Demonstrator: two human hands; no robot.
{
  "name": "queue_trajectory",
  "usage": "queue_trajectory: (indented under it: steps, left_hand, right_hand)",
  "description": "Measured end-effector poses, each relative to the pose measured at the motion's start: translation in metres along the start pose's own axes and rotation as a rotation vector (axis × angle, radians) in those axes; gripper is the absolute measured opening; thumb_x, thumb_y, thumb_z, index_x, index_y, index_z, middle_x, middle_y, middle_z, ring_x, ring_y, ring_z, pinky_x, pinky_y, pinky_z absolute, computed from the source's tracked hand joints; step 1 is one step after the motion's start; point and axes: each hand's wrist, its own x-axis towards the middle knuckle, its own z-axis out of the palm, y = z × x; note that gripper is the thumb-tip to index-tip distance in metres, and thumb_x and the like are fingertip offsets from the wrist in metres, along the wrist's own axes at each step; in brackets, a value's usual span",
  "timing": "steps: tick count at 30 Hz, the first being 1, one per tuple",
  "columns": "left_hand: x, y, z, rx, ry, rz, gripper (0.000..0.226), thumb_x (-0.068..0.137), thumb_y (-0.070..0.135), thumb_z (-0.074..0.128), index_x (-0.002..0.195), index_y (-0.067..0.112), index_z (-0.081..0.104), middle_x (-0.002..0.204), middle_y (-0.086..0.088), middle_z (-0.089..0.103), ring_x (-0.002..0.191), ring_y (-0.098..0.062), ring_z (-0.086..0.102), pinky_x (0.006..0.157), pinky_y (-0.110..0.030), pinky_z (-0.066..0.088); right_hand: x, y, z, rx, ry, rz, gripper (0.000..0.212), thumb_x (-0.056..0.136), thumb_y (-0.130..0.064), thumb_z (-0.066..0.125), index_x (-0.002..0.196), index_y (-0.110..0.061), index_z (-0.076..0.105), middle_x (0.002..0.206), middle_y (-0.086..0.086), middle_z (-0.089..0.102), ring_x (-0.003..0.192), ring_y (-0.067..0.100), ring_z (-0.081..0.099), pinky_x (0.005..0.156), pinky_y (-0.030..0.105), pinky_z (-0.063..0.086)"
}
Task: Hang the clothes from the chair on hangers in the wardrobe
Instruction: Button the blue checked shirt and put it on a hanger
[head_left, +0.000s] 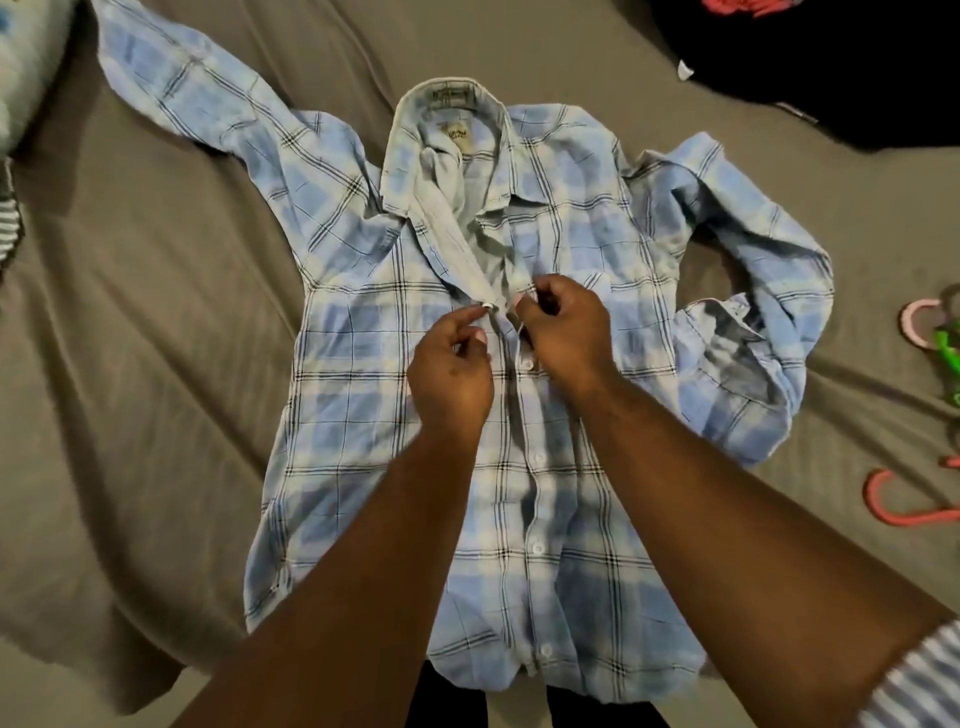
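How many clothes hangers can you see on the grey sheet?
3, all at the right edge: a pale pink hanger, a green hanger beside it, and a coral hanger below them. Others may lie out of frame.

Creased grey sheet with a pale pillow (blurred) at top left.

Dim, soft light; blurred, wide-angle-warped edges.
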Motion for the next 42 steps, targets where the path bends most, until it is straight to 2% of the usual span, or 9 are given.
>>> queue_trajectory:
  steps: [4, 8, 12, 17, 21, 29, 35, 39, 42]
  left_hand:
    - [0.003, 0.013, 0.01, -0.039, 0.02, 0.071, 0.022, 0.094, 0.021, 0.069, 0.114, 0.029, 0.072, 0.092, 0.006, 0.073, 0.083, -0.013, 0.073, 0.08, -0.043, 0.061]
    - [0.011, 0.028, 0.021, 0.043, 0.019, 0.114, 0.02, 0.091, 0.034, 0.073, 0.11, 0.028, 0.071, 0.089, 0.013, 0.069, 0.08, 0.008, 0.063, 0.07, -0.014, 0.05]
    - [0.022, 0.029, 0.029, 0.374, -0.006, 0.176, 0.017, 0.087, 0.045, 0.071, 0.1, 0.035, 0.07, 0.095, 0.014, 0.068, 0.09, -0.005, 0.065, 0.074, -0.034, 0.056]
    - [0.024, 0.03, 0.029, 0.461, -0.052, 0.175, 0.014, 0.089, 0.043, 0.07, 0.101, 0.035, 0.072, 0.104, 0.013, 0.064, 0.092, -0.004, 0.061, 0.071, -0.028, 0.051]
    - [0.026, 0.029, 0.03, 0.412, -0.079, 0.136, 0.01, 0.089, 0.039, 0.072, 0.096, 0.033, 0.073, 0.101, 0.013, 0.062, 0.084, -0.001, 0.058, 0.061, -0.021, 0.038]
    - [0.036, 0.03, 0.026, 0.165, -0.223, -0.026, 0.005, 0.093, 0.029, 0.071, 0.089, 0.027, 0.073, 0.081, 0.017, 0.069, 0.081, 0.005, 0.062, 0.078, -0.022, 0.049]
    - [0.039, 0.031, 0.027, 0.179, -0.235, -0.029, 0.006, 0.09, 0.031, 0.072, 0.087, 0.027, 0.074, 0.083, 0.015, 0.073, 0.086, -0.005, 0.069, 0.088, -0.034, 0.058]
    - [0.038, 0.031, 0.027, 0.172, -0.228, -0.035, 0.007, 0.091, 0.031, 0.072, 0.086, 0.026, 0.074, 0.082, 0.013, 0.074, 0.084, -0.006, 0.07, 0.087, -0.035, 0.059]
    - [0.038, 0.032, 0.029, 0.155, -0.225, -0.059, 0.012, 0.09, 0.03, 0.072, 0.078, 0.028, 0.073, 0.079, 0.011, 0.075, 0.082, -0.009, 0.071, 0.086, -0.036, 0.06]
  right_hand:
    - [0.002, 0.006, -0.01, 0.235, 0.005, 0.094, 0.004, 0.093, -0.029, 0.07, 0.092, -0.026, 0.068, 0.074, 0.0, 0.071, 0.05, 0.011, 0.056, 0.057, 0.032, 0.046]
    - [0.005, 0.004, -0.013, 0.265, 0.055, 0.095, 0.007, 0.092, -0.024, 0.073, 0.089, -0.025, 0.068, 0.081, 0.001, 0.075, 0.06, 0.009, 0.063, 0.06, 0.03, 0.05]
    - [0.007, 0.006, -0.011, 0.161, 0.147, 0.096, 0.011, 0.086, -0.026, 0.08, 0.081, -0.022, 0.071, 0.076, 0.0, 0.075, 0.069, 0.019, 0.073, 0.065, 0.041, 0.062]
    - [0.008, 0.011, -0.012, 0.124, 0.13, 0.124, 0.01, 0.085, -0.025, 0.081, 0.084, -0.018, 0.073, 0.076, 0.002, 0.075, 0.065, 0.021, 0.073, 0.06, 0.038, 0.063]
    - [0.008, 0.014, -0.016, 0.137, 0.066, 0.11, 0.012, 0.09, -0.022, 0.077, 0.096, -0.012, 0.076, 0.081, 0.003, 0.076, 0.065, 0.017, 0.073, 0.06, 0.032, 0.059]
    - [0.006, 0.018, -0.018, 0.147, 0.049, 0.083, 0.01, 0.084, -0.018, 0.078, 0.094, -0.015, 0.076, 0.081, 0.003, 0.076, 0.075, 0.022, 0.076, 0.072, 0.047, 0.064]
    - [0.002, 0.014, -0.022, 0.264, 0.002, 0.104, 0.013, 0.089, -0.012, 0.077, 0.102, -0.013, 0.078, 0.085, 0.002, 0.078, 0.076, 0.021, 0.077, 0.078, 0.044, 0.064]
    - [-0.001, 0.01, -0.024, 0.312, -0.022, 0.106, 0.011, 0.088, -0.009, 0.077, 0.091, -0.02, 0.077, 0.081, 0.002, 0.078, 0.076, 0.022, 0.077, 0.077, 0.042, 0.064]
    - [-0.003, 0.011, -0.025, 0.338, -0.022, 0.103, 0.009, 0.089, -0.008, 0.076, 0.095, -0.014, 0.078, 0.081, 0.005, 0.078, 0.075, 0.024, 0.077, 0.075, 0.042, 0.064]
